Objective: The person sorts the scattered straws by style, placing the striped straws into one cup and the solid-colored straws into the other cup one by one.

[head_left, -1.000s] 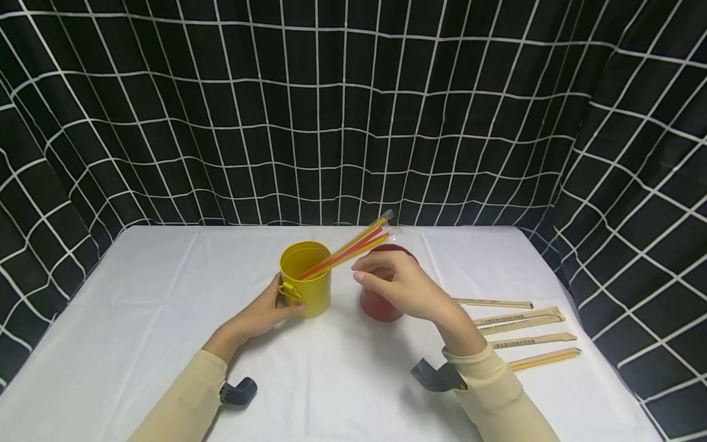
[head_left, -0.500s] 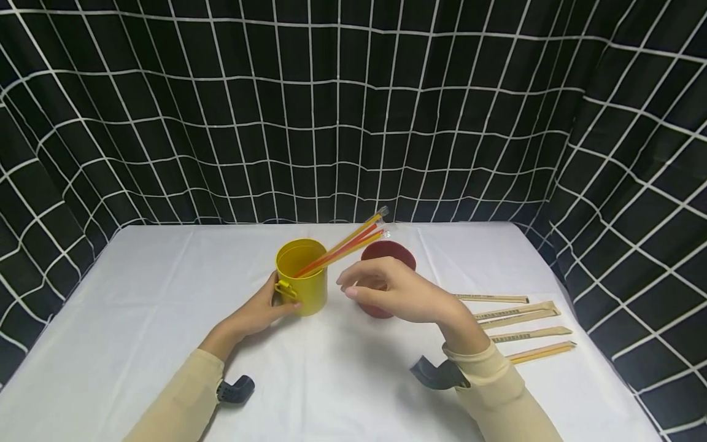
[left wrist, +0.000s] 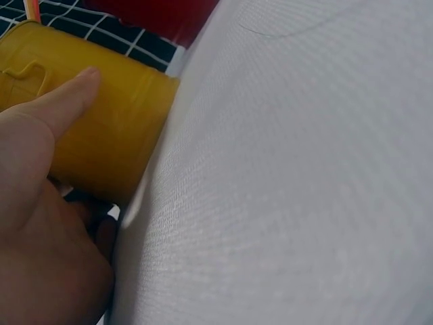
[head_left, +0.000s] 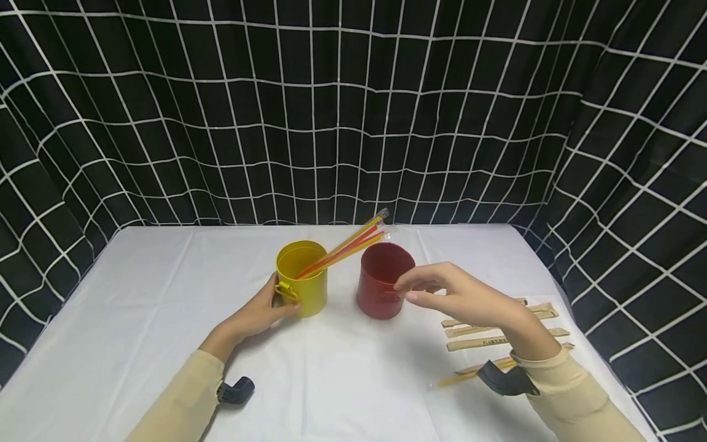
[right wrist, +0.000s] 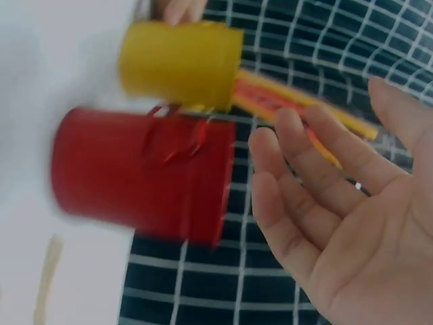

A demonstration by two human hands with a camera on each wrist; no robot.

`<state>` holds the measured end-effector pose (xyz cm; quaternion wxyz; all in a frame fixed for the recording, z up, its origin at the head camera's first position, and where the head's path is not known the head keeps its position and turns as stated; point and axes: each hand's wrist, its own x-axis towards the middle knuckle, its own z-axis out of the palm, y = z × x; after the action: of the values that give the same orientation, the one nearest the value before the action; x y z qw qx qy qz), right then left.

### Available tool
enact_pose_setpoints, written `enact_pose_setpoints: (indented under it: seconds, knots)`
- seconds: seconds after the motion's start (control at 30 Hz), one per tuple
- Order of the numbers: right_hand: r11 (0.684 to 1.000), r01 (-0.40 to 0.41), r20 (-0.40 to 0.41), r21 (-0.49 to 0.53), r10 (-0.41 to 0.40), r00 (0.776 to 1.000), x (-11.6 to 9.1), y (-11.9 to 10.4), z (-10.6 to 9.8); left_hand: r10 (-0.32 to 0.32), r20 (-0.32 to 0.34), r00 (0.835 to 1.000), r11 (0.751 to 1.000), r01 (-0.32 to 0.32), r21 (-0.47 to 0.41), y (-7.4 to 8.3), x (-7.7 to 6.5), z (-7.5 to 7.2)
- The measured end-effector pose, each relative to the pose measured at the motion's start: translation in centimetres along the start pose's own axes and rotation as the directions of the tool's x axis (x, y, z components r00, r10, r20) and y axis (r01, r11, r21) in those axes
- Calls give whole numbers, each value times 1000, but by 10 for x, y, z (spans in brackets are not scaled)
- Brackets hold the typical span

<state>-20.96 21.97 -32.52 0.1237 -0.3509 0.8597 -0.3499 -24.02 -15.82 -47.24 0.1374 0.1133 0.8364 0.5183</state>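
A yellow metal bucket (head_left: 312, 298) stands upright on the table, gripped by my left hand (head_left: 255, 318). The left thumb (left wrist: 67, 101) lies along its side by the handle lug; the other fingers go round behind, partly hidden. Several orange-yellow and red straws (head_left: 349, 247) in clear wrappers lean out of it towards the right. A red bucket (head_left: 377, 297) stands to its right. My right hand (head_left: 461, 296) is in the air beside the red bucket, fingers loosely bent, with nothing in them; its palm (right wrist: 379, 250) shows bare in the right wrist view.
Several paper-wrapped straws (head_left: 483, 342) lie on the white cloth (head_left: 353, 387) under and beyond the right forearm. Nearer the front lies a yellow straw (head_left: 457, 380). A black curtain with a white grid (head_left: 309, 110) hangs behind the table.
My right hand first drifts left in front of the red bucket, then swings back right, uncovering the bucket and covering part of the paper-wrapped straws. The left hand keeps its grip on the yellow bucket.
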Motion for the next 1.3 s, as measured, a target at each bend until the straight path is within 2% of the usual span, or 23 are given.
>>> enact_pose_setpoints:
  seconds: [0.1,0.4,0.6,0.77,1.0,1.3]
  knots:
    - [999,-36,11,6,36,999,-16,14,-4,-1,1,1000,1000,1,-1,0,-1,0]
    - [998,0,-13,56,1,1000,-64,59,-11,16,-5,1000,1000,-16,-1,2,-2,-3]
    - [998,-46,-15,42,47,999,-101,91,-16,20,2,1000,1000,-20,3,4,-3,-2]
    - [999,-54,-30,11,54,998,-126,120,-18,12,3,1000,1000,-12,5,4,-4,-2]
    - [995,-86,-34,-45,85,996,-140,147,-11,7,0,1000,1000,-7,4,3,-4,-2]
    - [996,-78,-27,-37,77,997,-143,156,3,-5,2,1000,1000,5,-17,4,-4,0]
